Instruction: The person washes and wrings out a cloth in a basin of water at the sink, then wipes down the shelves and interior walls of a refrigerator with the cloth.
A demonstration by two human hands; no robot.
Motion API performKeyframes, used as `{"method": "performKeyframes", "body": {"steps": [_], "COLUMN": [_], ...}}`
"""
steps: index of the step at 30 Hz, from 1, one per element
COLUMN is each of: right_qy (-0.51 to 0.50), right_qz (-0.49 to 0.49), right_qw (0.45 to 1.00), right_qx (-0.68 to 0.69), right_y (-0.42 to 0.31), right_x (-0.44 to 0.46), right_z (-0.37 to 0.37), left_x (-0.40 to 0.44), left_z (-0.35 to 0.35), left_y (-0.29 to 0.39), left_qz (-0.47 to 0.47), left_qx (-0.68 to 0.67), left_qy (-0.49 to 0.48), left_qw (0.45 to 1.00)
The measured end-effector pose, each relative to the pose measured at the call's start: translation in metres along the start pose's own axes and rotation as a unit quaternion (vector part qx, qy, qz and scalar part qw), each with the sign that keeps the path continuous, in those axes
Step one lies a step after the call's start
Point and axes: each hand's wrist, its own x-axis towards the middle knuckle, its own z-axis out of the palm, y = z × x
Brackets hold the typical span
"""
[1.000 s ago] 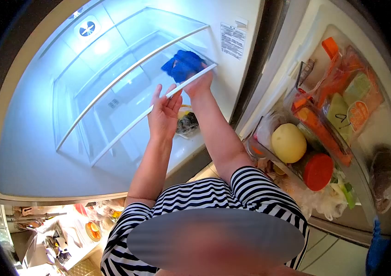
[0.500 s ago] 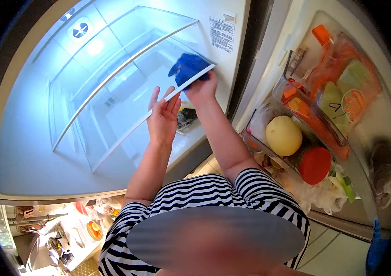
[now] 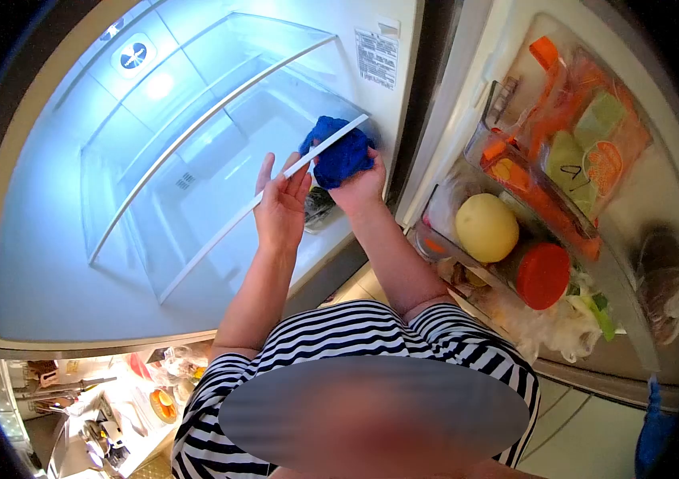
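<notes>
My left hand is at the front edge of a clear glass fridge shelf, thumb and fingers around its white trim. Bunched in my right hand is a blue cloth, pressed around the trim near its right end. The cloth shows both above and below the edge strip. Behind my wrists, a dark item in clear plastic lies on the fridge floor, partly hidden.
Another glass shelf with white trim sits above. The open fridge door on the right has bins with a yellow round fruit, a red-lidded jar and bagged food. A cluttered counter is at lower left.
My right hand has moved slightly down and the cloth now folds over the front of the trim, where before it was mostly behind it. My left hand stays at the edge.
</notes>
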Motion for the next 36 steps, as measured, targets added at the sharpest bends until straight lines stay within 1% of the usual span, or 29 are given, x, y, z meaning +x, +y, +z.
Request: {"method": "performKeyframes", "body": {"steps": [1, 3, 4, 7, 8, 9, 11, 12, 14, 17, 18, 19, 20, 21, 22, 23, 25, 26, 28, 29, 31, 32, 33, 35, 36], "right_qy": [0.002, 0.032, 0.061, 0.037, 0.036, 0.036, 0.105, 0.107, 0.131, 0.122, 0.153, 0.151, 0.146, 0.142, 0.101, 0.058, 0.096, 0.097, 0.124, 0.123, 0.090, -0.001, -0.003, -0.014, 0.014], "right_qz": [0.002, -0.013, 0.000, -0.004, 0.005, 0.003, 0.039, 0.041, 0.032, 0.055, 0.034, 0.035, 0.087, 0.139, 0.200, 0.236, 0.251, 0.251, 0.271, 0.271, 0.079, 0.013, 0.016, 0.057, 0.065], "right_qw": [1.000, 0.999, 0.998, 0.999, 0.999, 0.999, 0.994, 0.993, 0.986, 0.986, 0.976, 0.976, 0.968, 0.955, 0.943, 0.919, 0.869, 0.869, 0.847, 0.846, 0.821, 0.785, 0.785, 0.775, 0.791], "right_qx": [-0.002, 0.007, 0.034, 0.031, -0.004, -0.005, -0.017, -0.019, -0.098, -0.103, -0.151, -0.151, -0.186, -0.220, -0.247, -0.310, -0.416, -0.416, -0.440, -0.442, -0.559, -0.619, -0.619, -0.629, -0.608], "right_y": [-0.003, -0.008, -0.011, -0.003, -0.004, -0.003, -0.002, -0.004, -0.015, -0.033, -0.034, -0.035, -0.034, -0.034, -0.034, -0.035, -0.036, -0.038, -0.042, -0.041, -0.034, -0.029, -0.028, -0.025, -0.025], "right_x": [0.006, 0.027, 0.039, 0.046, 0.040, 0.027, -0.007, -0.021, -0.042, -0.051, -0.054, -0.058, -0.065, -0.072, -0.078, -0.080, -0.086, -0.087, -0.088, -0.089, -0.097, -0.104, -0.104, -0.107, -0.106], "right_z": [-0.002, -0.002, 0.001, -0.003, -0.008, -0.011, -0.017, -0.018, -0.020, -0.039, -0.040, -0.037, -0.032, -0.029, -0.028, -0.032, -0.016, -0.012, -0.008, -0.014, -0.022, -0.025, -0.031, -0.052, -0.053], "left_x": [0.002, 0.001, 0.001, 0.001, 0.002, 0.002, 0.002, 0.000, -0.001, -0.006, -0.007, -0.006, -0.006, -0.010, -0.018, -0.025, -0.024, -0.025, -0.027, -0.026, -0.027, -0.029, -0.035, -0.046, -0.045], "left_z": [0.000, -0.003, -0.003, -0.001, -0.001, -0.001, -0.002, -0.003, -0.002, -0.001, -0.001, -0.009, -0.025, -0.027, -0.030, -0.030, -0.045, -0.049, -0.049, -0.047, -0.037, -0.034, -0.035, -0.024, -0.028], "left_y": [0.000, 0.000, 0.001, 0.002, 0.002, 0.002, 0.002, 0.002, 0.003, 0.003, 0.003, -0.002, -0.014, -0.016, -0.019, -0.022, -0.024, -0.027, -0.030, -0.030, -0.027, -0.029, -0.031, -0.009, -0.006], "left_qz": [-0.001, 0.009, 0.011, 0.011, 0.010, 0.009, 0.002, -0.003, -0.005, -0.012, -0.014, -0.013, -0.007, -0.002, -0.038, -0.083, -0.159, -0.160, -0.087, -0.085, -0.056, -0.082, -0.113, -0.154, -0.133], "left_qx": [-0.002, -0.003, -0.003, 0.020, 0.018, 0.014, 0.013, 0.011, 0.015, 0.023, 0.027, 0.026, 0.184, 0.338, 0.345, 0.295, 0.269, 0.269, 0.308, 0.307, 0.130, 0.144, 0.171, 0.279, 0.285], "left_qy": [0.003, -0.022, -0.022, -0.012, -0.010, -0.009, -0.014, -0.018, -0.016, -0.020, -0.025, -0.025, -0.063, -0.098, -0.154, -0.186, -0.183, -0.183, -0.118, -0.118, -0.044, -0.085, -0.138, -0.161, -0.150], "left_qw": [1.000, 1.000, 1.000, 1.000, 1.000, 1.000, 1.000, 1.000, 1.000, 0.999, 0.999, 0.999, 0.981, 0.936, 0.925, 0.934, 0.932, 0.932, 0.940, 0.940, 0.989, 0.982, 0.969, 0.934, 0.938]}}
